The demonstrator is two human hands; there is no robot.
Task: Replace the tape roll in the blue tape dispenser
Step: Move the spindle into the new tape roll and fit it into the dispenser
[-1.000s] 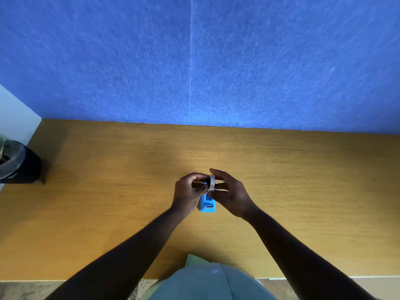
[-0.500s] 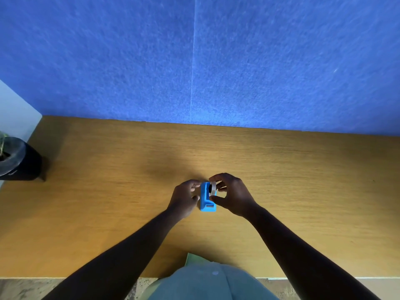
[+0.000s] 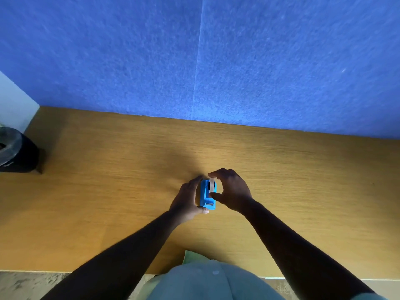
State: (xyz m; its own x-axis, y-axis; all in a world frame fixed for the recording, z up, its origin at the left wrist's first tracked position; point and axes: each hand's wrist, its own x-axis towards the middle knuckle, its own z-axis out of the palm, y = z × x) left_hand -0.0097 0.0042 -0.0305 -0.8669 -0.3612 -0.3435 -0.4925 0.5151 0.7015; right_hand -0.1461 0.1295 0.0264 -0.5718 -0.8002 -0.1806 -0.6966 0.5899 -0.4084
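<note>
Both forearms reach forward over the wooden desk (image 3: 108,191) and meet at the blue tape dispenser (image 3: 206,197), which stands on the desktop near its middle. The left hand (image 3: 187,198) lies flat along the dispenser's left side, fingers extended towards the blue felt partition (image 3: 194,61), thumb tip curled under the near end. The right hand (image 3: 232,190) arches over the far end, forefinger and thumb pinched narrowly on the tape roll (image 3: 212,184), which sits upright in the dispenser's cradle; whether it is fully seated is hard to judge at this size. The right palm hides the dispenser's right side. At the left edge a black container (image 3: 17,156) is cut off. No lettering on the dispenser is legible.
</note>
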